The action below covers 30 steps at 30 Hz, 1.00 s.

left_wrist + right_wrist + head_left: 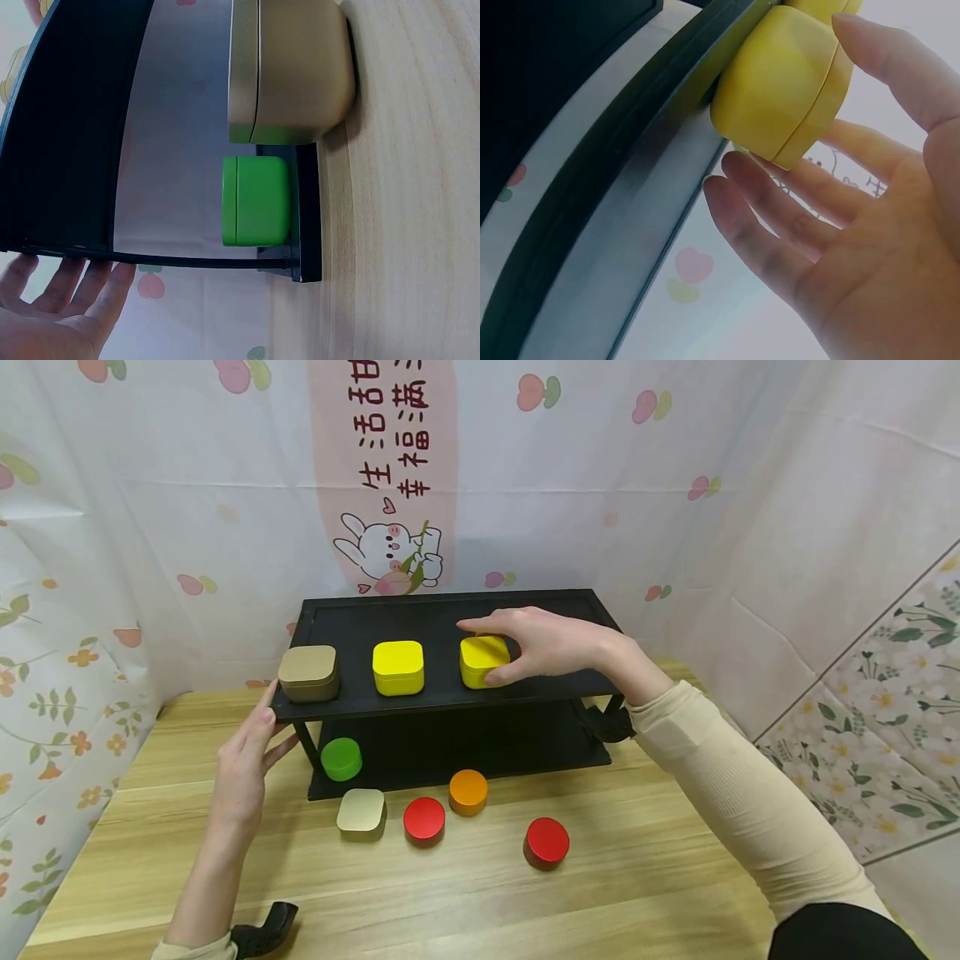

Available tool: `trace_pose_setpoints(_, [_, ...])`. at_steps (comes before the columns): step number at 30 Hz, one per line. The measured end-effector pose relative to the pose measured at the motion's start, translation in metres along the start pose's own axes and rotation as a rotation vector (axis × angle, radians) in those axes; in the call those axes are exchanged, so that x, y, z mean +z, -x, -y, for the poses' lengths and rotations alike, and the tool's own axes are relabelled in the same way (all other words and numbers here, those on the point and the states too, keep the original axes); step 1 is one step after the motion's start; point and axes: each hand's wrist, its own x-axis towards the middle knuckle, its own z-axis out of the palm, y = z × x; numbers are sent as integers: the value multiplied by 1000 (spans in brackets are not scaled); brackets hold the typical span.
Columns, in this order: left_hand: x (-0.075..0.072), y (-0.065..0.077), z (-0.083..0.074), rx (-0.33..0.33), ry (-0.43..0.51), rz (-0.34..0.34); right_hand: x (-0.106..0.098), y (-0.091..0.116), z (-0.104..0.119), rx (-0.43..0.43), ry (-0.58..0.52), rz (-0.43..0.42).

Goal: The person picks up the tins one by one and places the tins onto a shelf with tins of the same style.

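My right hand [551, 642] is around a yellow square tin [480, 670] on the upper board of a black two-tier shelf [352, 620]. The thumb lies over the tin's front right, while the index finger stretches past its back; in the right wrist view the fingers [757, 244] are spread and loosely bent beside the tin. My left hand [243, 768] rests its fingertips against the shelf's left end, fingers nearly straight in the left wrist view. Beside that hand a tan square tin [309, 675] stands on the upper board, with another yellow tin [398, 668] to its right.
A green round tin [341, 760] stands on the lower board's left. On the wooden table [360, 902] before the shelf are a pale gold square tin [361, 812], an orange tin [468, 792] and two red tins [424, 821]. A patterned curtain [225, 510] hangs behind.
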Motion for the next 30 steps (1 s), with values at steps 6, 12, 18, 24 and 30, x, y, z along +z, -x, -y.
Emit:
trace_pose_setpoints(6, [-1, 0, 0, 2, -1, 6, 2, 7, -2, -2, -27, -50])
trace_pose_setpoints(12, [-1, 0, 0, 2, 2, 6, 6, 16, -5, 3, -81, -124])
trace_pose_setpoints(18, [-1, 0, 1, 4, 6, 4, 8, 25, -5, 3, -100, -214])
trace_pose_setpoints(24, [-1, 0, 1, 0, 10, 3, 12, 35, -5, -2, -118, -309])
trace_pose_setpoints(30, [0, 0, 2, 5, 10, 2, 17, 41, -4, -48, -122, -383])
